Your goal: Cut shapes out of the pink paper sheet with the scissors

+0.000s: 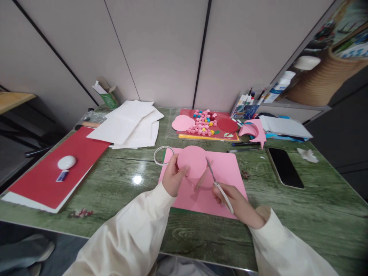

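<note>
My left hand (173, 174) pinches a round pink paper disc (193, 159) by its lower left edge, holding it above a pink sheet (230, 168). My right hand (230, 197) is closed around the white handles of a pair of scissors (212, 171). Their blades point up and to the left, with the tip close to the disc's right edge. Below the disc, a thin strip (203, 177) shows against the pink sheet. A white ring of tape (162, 155) lies beside the sheet's upper left corner, near my left hand.
Behind lie a red sheet with pink paper pieces (202, 124), a pink offcut (257, 132) and pens (244, 144). A phone (285, 167) rests at right. White papers (129, 124) and a red sheet (57, 165) with a white oval object (66, 162) occupy the left.
</note>
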`<state>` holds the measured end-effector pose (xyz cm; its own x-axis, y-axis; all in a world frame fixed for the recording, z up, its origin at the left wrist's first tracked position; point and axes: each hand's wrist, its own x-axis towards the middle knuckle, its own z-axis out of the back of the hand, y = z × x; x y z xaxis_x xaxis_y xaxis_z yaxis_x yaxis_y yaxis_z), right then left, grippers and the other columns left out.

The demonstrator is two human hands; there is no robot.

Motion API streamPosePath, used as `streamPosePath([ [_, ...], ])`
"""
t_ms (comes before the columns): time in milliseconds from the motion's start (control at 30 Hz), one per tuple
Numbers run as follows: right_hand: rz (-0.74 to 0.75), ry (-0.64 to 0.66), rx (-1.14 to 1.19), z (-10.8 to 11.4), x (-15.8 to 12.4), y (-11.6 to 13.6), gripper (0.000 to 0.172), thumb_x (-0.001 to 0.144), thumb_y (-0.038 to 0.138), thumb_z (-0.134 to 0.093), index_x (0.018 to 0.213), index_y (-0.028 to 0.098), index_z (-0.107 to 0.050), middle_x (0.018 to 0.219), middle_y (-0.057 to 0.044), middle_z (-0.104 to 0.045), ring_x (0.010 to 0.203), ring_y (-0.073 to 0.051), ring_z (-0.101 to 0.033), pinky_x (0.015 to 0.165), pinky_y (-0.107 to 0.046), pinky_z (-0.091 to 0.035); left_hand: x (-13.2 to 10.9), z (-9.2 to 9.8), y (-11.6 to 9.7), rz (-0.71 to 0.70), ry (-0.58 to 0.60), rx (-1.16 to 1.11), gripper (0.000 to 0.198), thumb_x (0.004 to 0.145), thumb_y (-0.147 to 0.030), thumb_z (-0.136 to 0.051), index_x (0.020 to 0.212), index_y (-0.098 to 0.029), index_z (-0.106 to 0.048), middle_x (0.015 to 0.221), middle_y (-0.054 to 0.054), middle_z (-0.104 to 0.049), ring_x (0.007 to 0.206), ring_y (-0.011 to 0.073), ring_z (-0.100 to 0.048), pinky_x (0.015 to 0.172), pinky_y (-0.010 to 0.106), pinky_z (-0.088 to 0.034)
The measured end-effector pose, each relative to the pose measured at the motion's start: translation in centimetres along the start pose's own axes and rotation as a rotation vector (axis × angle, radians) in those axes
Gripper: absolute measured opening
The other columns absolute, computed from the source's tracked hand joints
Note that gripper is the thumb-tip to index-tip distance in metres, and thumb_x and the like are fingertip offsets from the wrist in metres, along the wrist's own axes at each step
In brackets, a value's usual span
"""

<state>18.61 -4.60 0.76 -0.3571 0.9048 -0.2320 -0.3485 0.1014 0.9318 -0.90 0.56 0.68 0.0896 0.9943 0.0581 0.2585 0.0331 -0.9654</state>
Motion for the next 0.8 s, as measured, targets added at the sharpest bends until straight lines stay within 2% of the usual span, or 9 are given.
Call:
streamPosePath([
  [100, 0.004, -0.006, 0.008, 0.0, 0.1, -0.1, 0.035, 0.083, 0.046, -0.04, 0.067, 0.016, -0.047, 0.06, 0.001, -0.045, 0.058, -0.012, -0.041, 0.054, -0.023, -0.034, 0.0, -0.1, 0.0, 0.01, -0.011, -0.004, 0.029, 0.072, -0.028, -0.057, 0.096, -0.016, -0.047, 0.083, 0.001, -0.049, 0.073, 0.0117, -0.047, 0.058, 0.021, -0.041],
  [267, 0.002, -0.004, 0.01, 0.0, 0.1, -0.1, 0.036, 0.084, 0.046, -0.04, 0.066, 0.016, -0.047, 0.059, 0.001, -0.045, 0.057, -0.011, -0.042, 0.053, -0.023, -0.034, -0.3, -0.6, -0.2, 0.055, 0.029, 0.04, 0.039, 0.067, -0.027, -0.062, 0.1, -0.017, -0.042, 0.09, 0.003, -0.049, 0.076, 0.0125, -0.049, 0.053, 0.02, -0.043],
  [800, 0.008, -0.033, 0.05, -0.1, 0.1, -0.4, 0.036, 0.081, 0.049, -0.042, 0.067, 0.017, -0.047, 0.061, 0.001, -0.046, 0.059, -0.013, -0.043, 0.055, -0.024, -0.036, -0.8, -0.9, -0.2, 0.042, 0.1, 0.088, 0.037, 0.071, -0.029, -0.059, 0.101, -0.017, -0.04, 0.091, 0.003, -0.05, 0.08, 0.0139, -0.049, 0.063, 0.025, -0.044],
])
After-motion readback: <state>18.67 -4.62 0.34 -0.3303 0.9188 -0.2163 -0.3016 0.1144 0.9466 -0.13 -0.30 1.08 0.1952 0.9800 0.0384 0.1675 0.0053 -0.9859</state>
